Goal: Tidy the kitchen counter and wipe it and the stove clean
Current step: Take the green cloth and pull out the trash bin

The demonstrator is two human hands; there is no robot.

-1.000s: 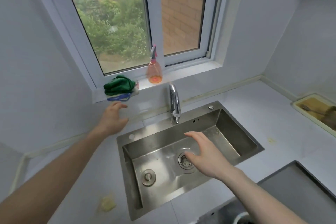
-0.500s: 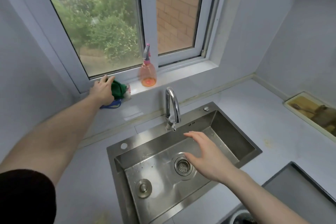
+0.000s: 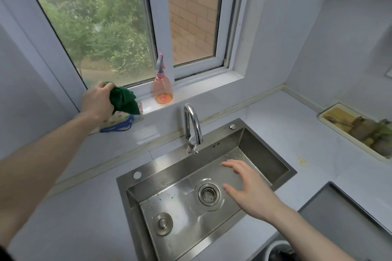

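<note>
My left hand (image 3: 98, 100) grips a dark green cloth (image 3: 123, 99) and lifts it off the window sill (image 3: 203, 89). Under the cloth lies a pale patterned cloth (image 3: 115, 121) with a blue loop, hanging over the sill's edge. My right hand (image 3: 250, 192) hovers open over the steel sink (image 3: 186, 201), fingers spread, holding nothing. The white counter (image 3: 282, 125) runs around the sink. A grey stove top (image 3: 347, 216) shows at the lower right.
A pink spray bottle (image 3: 162, 89) stands on the sill right of the cloth. The tap (image 3: 192, 127) rises behind the sink. A dirty tray (image 3: 358, 130) with a utensil sits at the right wall. A small yellow stain (image 3: 301, 160) marks the counter.
My left hand rose from the counter to the sill, closed on the green cloth and has lifted it. My right hand stayed over the sink, drifting slightly right.
</note>
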